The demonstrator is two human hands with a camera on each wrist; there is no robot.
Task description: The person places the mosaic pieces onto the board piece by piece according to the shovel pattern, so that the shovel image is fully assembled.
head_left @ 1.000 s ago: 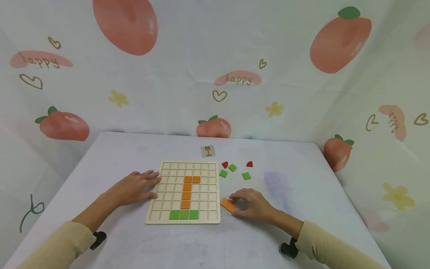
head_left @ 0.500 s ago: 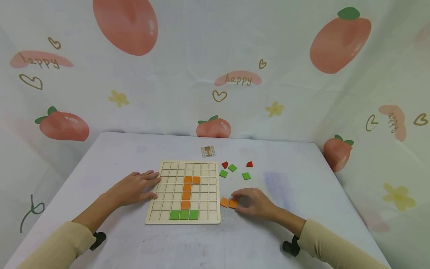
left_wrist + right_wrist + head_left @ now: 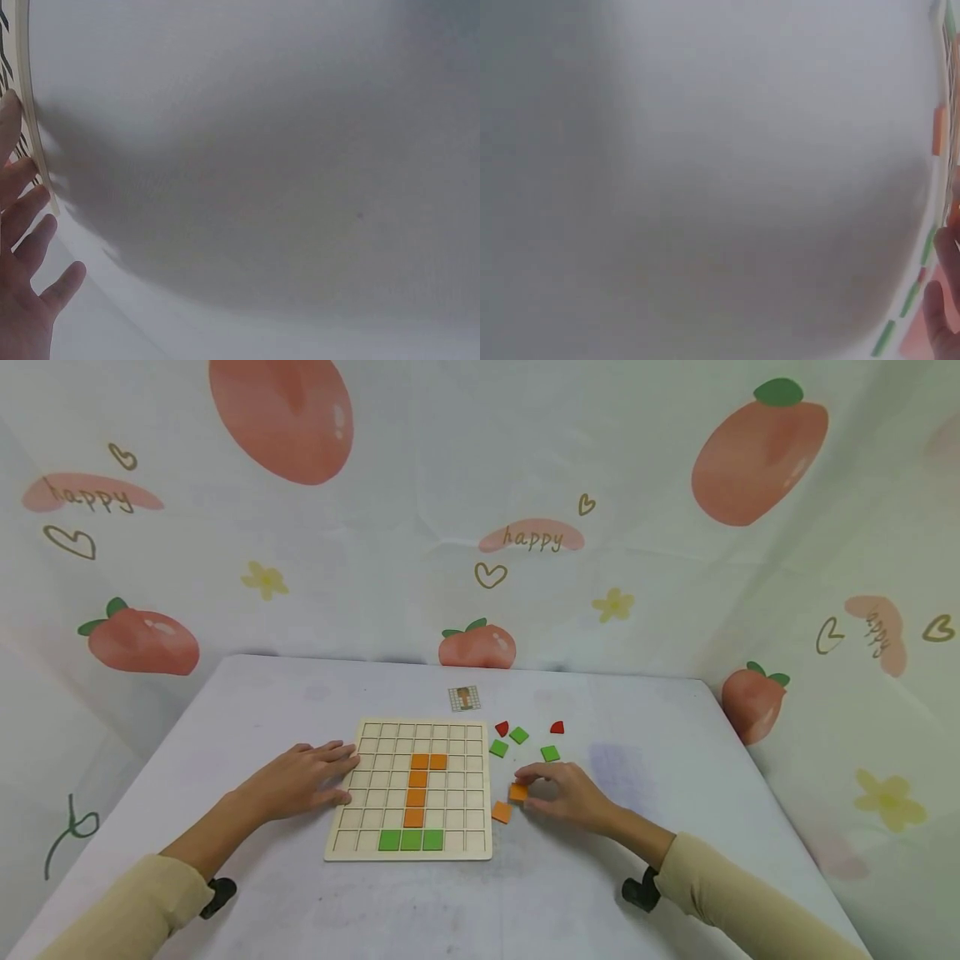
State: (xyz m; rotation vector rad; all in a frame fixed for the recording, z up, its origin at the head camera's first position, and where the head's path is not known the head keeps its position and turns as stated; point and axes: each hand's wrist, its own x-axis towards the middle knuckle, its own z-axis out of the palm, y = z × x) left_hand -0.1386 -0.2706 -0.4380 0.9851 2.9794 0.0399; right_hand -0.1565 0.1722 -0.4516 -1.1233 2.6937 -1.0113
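Observation:
A pale wooden grid board [image 3: 375, 793] lies flat on the table. In its cells sit several orange square tiles [image 3: 416, 779] forming a column with one more beside its top, above a row of three green tiles [image 3: 411, 840]. My left hand [image 3: 307, 781] rests at the board's left edge, fingers extended onto the rim; the left wrist view also shows its spread fingers [image 3: 34, 247]. To the right of the board my right hand [image 3: 566, 795] pinches an orange tile [image 3: 518, 792] between thumb and fingers. Another loose orange tile [image 3: 501, 812] lies just below it, close to the board's edge.
Beyond my right hand lie loose green tiles [image 3: 550, 753] and two red quarter-round pieces [image 3: 557, 727]. A small card [image 3: 464, 697] with a printed grid picture is behind the board. A patterned cloth [image 3: 405, 568] hangs along the table's back edge.
The two orange tiles that lay side by side are now apart. My right hand has drawn one away and moved it up, while the other stays by the board. My left hand is unmoved.

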